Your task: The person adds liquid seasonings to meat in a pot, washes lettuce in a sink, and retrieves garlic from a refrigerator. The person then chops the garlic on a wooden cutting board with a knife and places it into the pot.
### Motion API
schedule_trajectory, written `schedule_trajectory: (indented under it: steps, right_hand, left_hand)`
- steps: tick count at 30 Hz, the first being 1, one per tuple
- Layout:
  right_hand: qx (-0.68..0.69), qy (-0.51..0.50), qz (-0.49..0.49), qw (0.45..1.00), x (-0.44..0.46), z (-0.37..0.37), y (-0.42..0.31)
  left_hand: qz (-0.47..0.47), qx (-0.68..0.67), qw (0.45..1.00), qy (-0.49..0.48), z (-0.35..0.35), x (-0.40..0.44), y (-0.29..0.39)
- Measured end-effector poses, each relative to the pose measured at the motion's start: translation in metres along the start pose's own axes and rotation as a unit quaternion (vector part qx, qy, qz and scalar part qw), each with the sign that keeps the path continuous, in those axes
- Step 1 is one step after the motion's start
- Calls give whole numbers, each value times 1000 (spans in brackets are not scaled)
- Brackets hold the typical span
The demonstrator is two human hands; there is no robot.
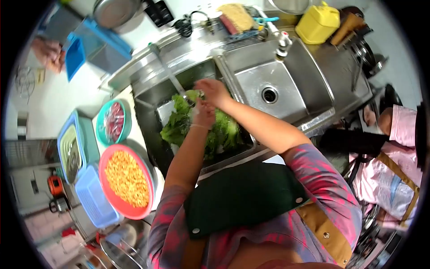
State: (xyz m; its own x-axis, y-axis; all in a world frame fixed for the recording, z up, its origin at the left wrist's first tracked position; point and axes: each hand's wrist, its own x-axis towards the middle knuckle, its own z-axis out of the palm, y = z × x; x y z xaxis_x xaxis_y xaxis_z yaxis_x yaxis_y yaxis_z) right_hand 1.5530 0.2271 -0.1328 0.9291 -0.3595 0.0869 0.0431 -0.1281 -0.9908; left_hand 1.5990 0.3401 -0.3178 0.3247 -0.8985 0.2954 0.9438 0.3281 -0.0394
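Observation:
Green leafy lettuce (pixel 226 130) lies in the left sink basin (pixel 154 148), with a pale leaf piece (pixel 193 94) close to the tap spout (pixel 175 83). My left hand (pixel 204 114) is closed at the lettuce beneath the spout, its fingers curled. Just above it and nearly touching, my right hand (pixel 214 93) curves its fingers round the pale leaf part. Some fingertips are blurred or hidden behind the hands.
The right sink basin (pixel 286 85) has a drain (pixel 269 95). At left stand a red bowl (pixel 145 172) of yellow pieces, a teal bowl (pixel 127 130) and a blue basket (pixel 92 193). A yellow jug (pixel 318 23) stands behind. Another person (pixel 403 161) is at right.

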Motion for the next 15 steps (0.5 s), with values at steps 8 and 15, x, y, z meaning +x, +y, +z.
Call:
schedule_trajectory:
  steps: [8,15]
  right_hand:
    - [-230,-98,-23,968,-64,49,115]
    - [0,-159,244,957,-52,33,61]
  left_hand:
    - [238,84,796,550,52,-18,-49]
    - [246,82,779,572,66,-18,-41]
